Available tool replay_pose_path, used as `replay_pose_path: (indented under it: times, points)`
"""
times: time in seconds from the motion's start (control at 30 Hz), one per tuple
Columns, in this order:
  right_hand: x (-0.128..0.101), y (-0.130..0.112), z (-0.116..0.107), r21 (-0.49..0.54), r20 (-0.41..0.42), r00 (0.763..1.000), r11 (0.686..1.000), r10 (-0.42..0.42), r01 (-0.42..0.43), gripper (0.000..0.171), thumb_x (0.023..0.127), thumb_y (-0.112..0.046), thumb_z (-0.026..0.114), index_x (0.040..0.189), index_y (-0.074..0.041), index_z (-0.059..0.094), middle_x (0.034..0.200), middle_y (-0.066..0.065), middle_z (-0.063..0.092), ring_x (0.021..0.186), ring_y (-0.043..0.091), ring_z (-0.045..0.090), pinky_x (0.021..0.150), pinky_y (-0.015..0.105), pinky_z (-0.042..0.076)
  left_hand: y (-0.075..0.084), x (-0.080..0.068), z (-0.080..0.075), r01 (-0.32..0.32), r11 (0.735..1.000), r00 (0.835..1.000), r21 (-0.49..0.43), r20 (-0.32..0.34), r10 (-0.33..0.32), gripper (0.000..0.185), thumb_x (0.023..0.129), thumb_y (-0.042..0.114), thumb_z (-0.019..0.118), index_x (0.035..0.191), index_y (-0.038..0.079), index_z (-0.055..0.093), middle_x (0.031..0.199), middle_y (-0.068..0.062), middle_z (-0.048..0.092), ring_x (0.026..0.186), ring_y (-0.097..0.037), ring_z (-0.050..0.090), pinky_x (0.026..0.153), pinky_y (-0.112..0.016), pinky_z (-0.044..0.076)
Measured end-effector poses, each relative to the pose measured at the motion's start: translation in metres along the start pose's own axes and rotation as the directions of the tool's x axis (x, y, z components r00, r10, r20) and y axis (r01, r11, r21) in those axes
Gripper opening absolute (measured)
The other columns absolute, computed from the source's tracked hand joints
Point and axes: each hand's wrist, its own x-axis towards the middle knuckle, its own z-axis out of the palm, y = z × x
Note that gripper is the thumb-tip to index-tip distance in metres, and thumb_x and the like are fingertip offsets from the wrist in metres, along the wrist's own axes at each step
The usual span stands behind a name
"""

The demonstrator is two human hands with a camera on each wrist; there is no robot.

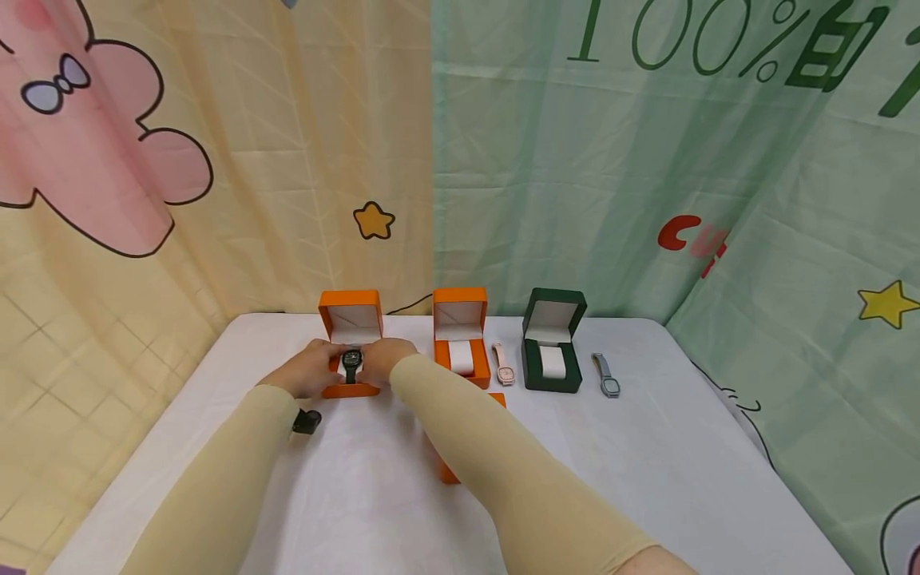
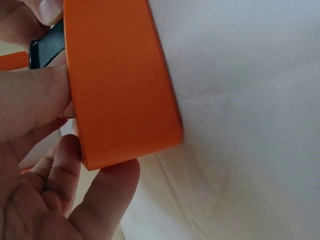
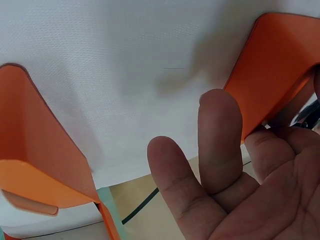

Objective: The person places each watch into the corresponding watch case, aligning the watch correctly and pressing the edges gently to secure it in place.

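A black wristwatch point(image 1: 351, 359), its strap running round a white cushion, sits at the mouth of the left orange watch box point(image 1: 350, 391), whose lid stands up. My left hand point(image 1: 316, 369) holds the watch from the left side. In the left wrist view its thumb point(image 2: 35, 100) reaches over the box's rim, and other fingertips touch the box's corner. From the right, my right hand point(image 1: 384, 361) grips the watch too. The right wrist view shows two of its fingers point(image 3: 218, 140) extended outside the box wall point(image 3: 270, 65). Part of the dark strap point(image 2: 49, 47) shows between the hands.
A second orange box point(image 1: 460, 297) and a dark green box point(image 1: 553, 379) stand open to the right, each with a white cushion. A pink watch point(image 1: 504, 367) lies between them, a grey-blue watch point(image 1: 607, 377) farther right. Another orange object point(image 1: 449, 475) is mostly hidden under my right sleeve.
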Motion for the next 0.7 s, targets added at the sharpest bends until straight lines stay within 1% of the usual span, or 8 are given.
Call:
replay_pose_path:
  times: [0.2, 0.33, 0.4, 0.5, 0.57, 0.63, 0.67, 0.7]
  points:
    - [-0.008, 0.0, -0.003, 0.005, -0.011, 1.0, 1.0, -0.015, 0.015, 0.048, 0.102, -0.055, 0.063, 0.139, -0.024, 0.065, 0.115, -0.007, 0.073, 0.093, 0.013, 0.061, 0.088, 0.029, 0.055, 0.0, -0.001, 0.0, 0.01, 1.0, 1.0, -0.011, 0.0, -0.01, 0.066, 0.1, 0.016, 0.072, 0.159, 0.006, 0.045, 0.152, -0.035, 0.038, 0.131, -0.047, 0.049, 0.119, -0.066, 0.037]
    - [-0.01, 0.001, -0.004, 0.023, -0.007, 1.0, 0.999, -0.028, 0.028, 0.046, 0.102, -0.053, 0.064, 0.138, -0.024, 0.066, 0.113, -0.006, 0.073, 0.092, 0.014, 0.061, 0.087, 0.028, 0.054, 0.0, -0.001, -0.001, 0.006, 1.0, 1.0, -0.01, 0.004, -0.006, 0.066, 0.099, 0.016, 0.071, 0.159, 0.005, 0.045, 0.153, -0.034, 0.037, 0.129, -0.046, 0.049, 0.119, -0.066, 0.037]
    - [-0.008, 0.003, -0.004, 0.041, -0.004, 0.999, 0.998, -0.043, 0.043, 0.045, 0.102, -0.052, 0.064, 0.138, -0.025, 0.066, 0.113, -0.005, 0.072, 0.093, 0.014, 0.061, 0.09, 0.029, 0.054, -0.001, -0.001, -0.002, -0.001, 1.0, 1.0, -0.002, 0.006, 0.001, 0.066, 0.099, 0.016, 0.071, 0.158, 0.005, 0.045, 0.153, -0.034, 0.038, 0.13, -0.046, 0.049, 0.12, -0.066, 0.036]
    - [-0.005, 0.007, -0.006, 0.054, -0.011, 0.997, 0.995, -0.077, 0.078, 0.045, 0.101, -0.05, 0.065, 0.137, -0.023, 0.067, 0.115, -0.004, 0.074, 0.096, 0.014, 0.063, 0.096, 0.03, 0.054, -0.001, -0.001, -0.005, -0.028, 0.999, 1.0, 0.019, 0.004, 0.028, 0.066, 0.099, 0.018, 0.072, 0.157, 0.001, 0.046, 0.153, -0.033, 0.042, 0.132, -0.046, 0.049, 0.12, -0.066, 0.036]
    - [-0.003, 0.012, -0.01, 0.041, -0.019, 0.994, 0.993, -0.107, 0.108, 0.045, 0.103, -0.049, 0.063, 0.136, -0.019, 0.068, 0.118, -0.003, 0.074, 0.099, 0.014, 0.065, 0.099, 0.03, 0.054, -0.001, -0.001, -0.01, -0.042, 0.999, 0.999, -0.003, -0.001, 0.042, 0.066, 0.099, 0.017, 0.071, 0.156, -0.001, 0.045, 0.152, -0.032, 0.047, 0.132, -0.045, 0.051, 0.118, -0.064, 0.039]
    - [-0.001, 0.018, -0.014, 0.035, -0.039, 0.991, 0.991, -0.125, 0.126, 0.045, 0.105, -0.047, 0.06, 0.138, -0.017, 0.067, 0.124, -0.002, 0.074, 0.106, 0.014, 0.067, 0.102, 0.03, 0.054, -0.001, -0.003, -0.018, -0.057, 0.998, 0.998, -0.033, -0.031, 0.056, 0.063, 0.1, 0.017, 0.069, 0.155, -0.002, 0.046, 0.149, -0.031, 0.052, 0.131, -0.045, 0.054, 0.115, -0.062, 0.044]
    - [0.0, 0.021, -0.017, 0.032, -0.058, 0.989, 0.99, -0.134, 0.136, 0.044, 0.106, -0.046, 0.059, 0.138, -0.017, 0.068, 0.126, -0.002, 0.074, 0.109, 0.014, 0.068, 0.102, 0.03, 0.054, -0.001, -0.004, -0.022, -0.069, 0.996, 0.996, -0.049, -0.062, 0.066, 0.059, 0.101, 0.018, 0.068, 0.153, -0.003, 0.049, 0.147, -0.029, 0.055, 0.13, -0.044, 0.056, 0.113, -0.061, 0.047]
    - [0.0, 0.024, -0.02, 0.06, -0.075, 0.989, 0.989, -0.131, 0.135, 0.042, 0.107, -0.045, 0.058, 0.136, -0.017, 0.07, 0.125, -0.002, 0.074, 0.108, 0.014, 0.068, 0.1, 0.03, 0.055, -0.002, -0.006, -0.027, -0.073, 0.995, 0.993, -0.068, -0.103, 0.066, 0.056, 0.102, 0.02, 0.066, 0.151, -0.002, 0.051, 0.143, -0.028, 0.058, 0.128, -0.044, 0.058, 0.109, -0.059, 0.05]
